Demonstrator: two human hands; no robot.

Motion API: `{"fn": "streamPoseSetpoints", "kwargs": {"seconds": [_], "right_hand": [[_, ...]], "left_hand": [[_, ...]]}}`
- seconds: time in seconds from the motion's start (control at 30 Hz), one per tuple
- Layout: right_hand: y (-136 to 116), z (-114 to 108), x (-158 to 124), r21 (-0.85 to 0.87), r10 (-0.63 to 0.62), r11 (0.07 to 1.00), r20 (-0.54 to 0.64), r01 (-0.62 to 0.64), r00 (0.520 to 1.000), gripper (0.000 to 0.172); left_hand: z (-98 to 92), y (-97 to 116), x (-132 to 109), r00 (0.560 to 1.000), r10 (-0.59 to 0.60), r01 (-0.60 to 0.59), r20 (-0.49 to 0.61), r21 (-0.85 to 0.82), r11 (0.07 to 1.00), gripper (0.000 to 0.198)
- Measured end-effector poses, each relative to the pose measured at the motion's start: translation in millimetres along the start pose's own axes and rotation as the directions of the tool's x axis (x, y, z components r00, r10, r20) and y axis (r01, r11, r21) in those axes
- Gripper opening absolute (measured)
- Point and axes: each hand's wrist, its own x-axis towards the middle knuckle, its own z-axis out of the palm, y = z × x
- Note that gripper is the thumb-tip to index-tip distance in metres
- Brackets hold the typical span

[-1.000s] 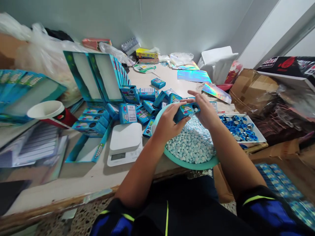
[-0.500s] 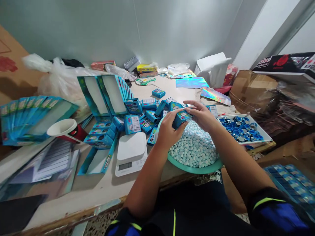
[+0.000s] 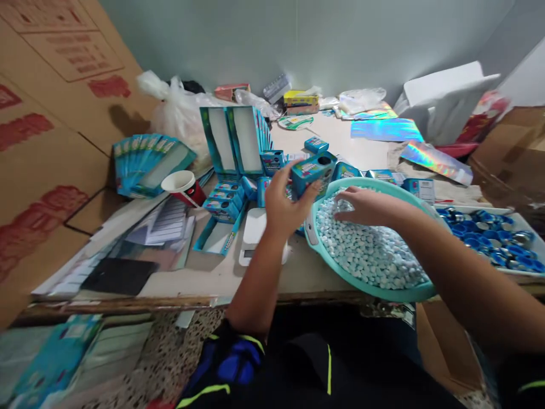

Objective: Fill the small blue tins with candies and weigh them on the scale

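My left hand (image 3: 284,201) is closed around a small blue candy box (image 3: 314,170), tilted, with a dark round spot on its upper face. It is held up at the left rim of a teal basin (image 3: 370,287). Small pale blue and white candies (image 3: 370,255) fill that basin. Just over them, touching or nearly touching, is my right hand (image 3: 361,207), thumb and fingers curved and apart. Candies show in the gap between them. More blue candy boxes (image 3: 315,145) lie behind the basin, partly hidden by my left hand.
A white scale (image 3: 254,230) stands left of the basin, partly behind my left arm. Beside it is a blue display tray (image 3: 217,241) with several boxes. A paper cup (image 3: 183,187) stands further left. On the right, a white tray (image 3: 528,221) holds blue-rimmed caps.
My right hand has left the candy box and moved down to the candies. My left hand alone now holds the box. The view has turned left.
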Motion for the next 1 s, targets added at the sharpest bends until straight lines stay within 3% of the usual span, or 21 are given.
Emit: {"fn": "streamPoseSetpoints", "kwargs": {"seconds": [0.07,0.2,0.3,0.4,0.43,0.5,0.63,0.7,0.9,1.0], "right_hand": [[-14.2,-6.7,1.2,-0.162,0.009,0.987,0.113,0.01,0.994,0.074],[-33.7,-11.4,0.8,-0.26,0.015,0.965,0.176,0.032,0.984,0.079],[-38.8,-7.2,-3.0,-0.258,-0.001,0.965,0.182,0.049,0.983,0.072],[-35.7,-4.0,-7.0,-0.238,-0.019,0.969,0.173,0.061,0.985,0.063],[-33.2,-3.8,-7.7,-0.226,-0.027,0.972,0.17,0.066,0.985,0.059],[-27.2,-4.1,-8.2,-0.205,-0.044,0.976,0.16,0.077,0.986,0.051],[-15.4,-4.6,-7.3,-0.183,0.025,0.983,0.104,-0.006,0.994,0.037],[-10.6,-4.5,-6.4,-0.148,0.041,0.989,0.077,-0.029,0.996,0.027],[0.3,-9.1,-5.9,-0.027,-0.076,0.997,0.051,0.077,0.996,0.023],[5.8,-12.5,-8.4,0.011,-0.039,0.999,0.046,0.039,0.998,0.028]], "left_hand": [[-40.3,-13.0,11.0,0.979,-0.131,0.138,0.155,-0.04,0.99,0.048],[-103.6,-42.8,21.7,0.849,-0.349,0.394,0.397,-0.035,0.918,0.052],[-129.8,-57.8,15.8,0.723,-0.482,0.523,0.496,0.063,0.85,0.054],[-144.6,-62.7,9.4,0.555,-0.586,0.592,0.59,0.214,0.777,0.057],[-147.7,-63.2,8.7,0.523,-0.609,0.596,0.597,0.256,0.761,0.058],[-150.8,-64.3,8.7,0.53,-0.622,0.558,0.577,0.316,0.767,0.058],[-142.8,-74.3,7.1,0.654,-0.558,0.43,0.511,0.356,0.83,0.044],[-135.1,-82.3,4.1,0.687,-0.552,0.429,0.473,0.349,0.833,0.038],[-127.9,-91.6,-1.0,0.705,-0.464,0.443,0.536,0.177,0.879,0.039],[-129.2,-86.5,-0.1,0.725,-0.409,0.378,0.554,0.175,0.909,0.045]]}}
